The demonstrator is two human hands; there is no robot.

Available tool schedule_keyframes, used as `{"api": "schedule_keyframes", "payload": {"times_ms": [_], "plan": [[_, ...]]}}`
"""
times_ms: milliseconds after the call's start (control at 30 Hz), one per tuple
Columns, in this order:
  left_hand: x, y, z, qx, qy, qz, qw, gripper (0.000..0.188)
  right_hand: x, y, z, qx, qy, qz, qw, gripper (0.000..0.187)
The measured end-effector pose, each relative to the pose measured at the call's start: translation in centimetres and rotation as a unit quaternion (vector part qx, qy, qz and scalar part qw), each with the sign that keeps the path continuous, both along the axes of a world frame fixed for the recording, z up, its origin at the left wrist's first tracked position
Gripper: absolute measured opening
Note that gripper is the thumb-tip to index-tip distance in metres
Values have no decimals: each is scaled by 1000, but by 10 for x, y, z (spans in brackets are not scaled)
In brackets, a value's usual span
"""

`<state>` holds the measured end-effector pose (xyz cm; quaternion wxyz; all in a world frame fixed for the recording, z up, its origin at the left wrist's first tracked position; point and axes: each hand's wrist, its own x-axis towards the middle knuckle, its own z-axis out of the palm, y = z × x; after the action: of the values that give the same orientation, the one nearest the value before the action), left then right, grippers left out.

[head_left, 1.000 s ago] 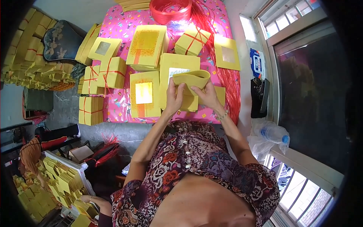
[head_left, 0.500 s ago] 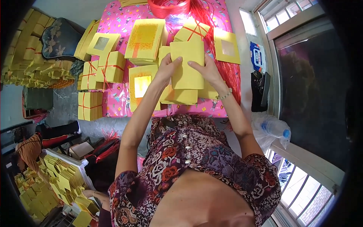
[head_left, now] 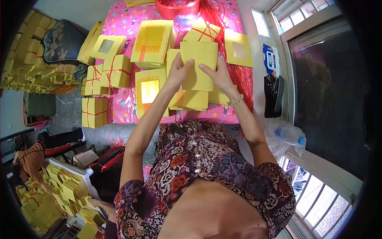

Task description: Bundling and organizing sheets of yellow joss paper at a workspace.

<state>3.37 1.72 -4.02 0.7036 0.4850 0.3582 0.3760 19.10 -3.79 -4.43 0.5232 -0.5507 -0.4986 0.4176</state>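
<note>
Between both hands I hold a yellow folded paper bundle (head_left: 198, 75) upright above the pink table. My left hand (head_left: 180, 73) grips its left edge, thumb on the near face and fingers behind. On the opposite edge my right hand (head_left: 219, 76) does the same, a beaded bracelet on its wrist. Directly below lies a stack of yellow paper (head_left: 189, 101), partly covered by the held bundle. A yellow stack with an orange print and a bright pale square (head_left: 150, 92) sits beside my left forearm. Beyond the bundle is a yellow packet tied with red strip (head_left: 203, 32).
A taller yellow stack (head_left: 153, 38) and several red-tied packets (head_left: 116, 71) occupy the left of the pink-covered table (head_left: 131, 116). Red plastic strips (head_left: 245, 85) run down the right side from a red coil (head_left: 177, 8). Another person's hand (head_left: 95, 203) shows at lower left among yellow papers.
The held bundle has shifted very slightly up and away from me, and both hands moved with it. At lower left, the other people's arms have shifted a little.
</note>
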Motion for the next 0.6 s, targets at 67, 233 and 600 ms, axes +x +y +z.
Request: {"api": "schedule_keyframes", "payload": {"times_ms": [67, 233, 600], "plan": [[-2, -11, -7, 56, 1, 15, 998, 30, -4, -9, -6, 8, 23, 8, 1000, 51], [-2, -46, -33, 161, -25, 82, 983, 32, 0, -24, -42, -5, 105, 66, 992, 52], [-8, -55, -42, 202, -25, 88, 975, 37, -9, -9, 53, 281, -459, 20, 843, 34]]}}
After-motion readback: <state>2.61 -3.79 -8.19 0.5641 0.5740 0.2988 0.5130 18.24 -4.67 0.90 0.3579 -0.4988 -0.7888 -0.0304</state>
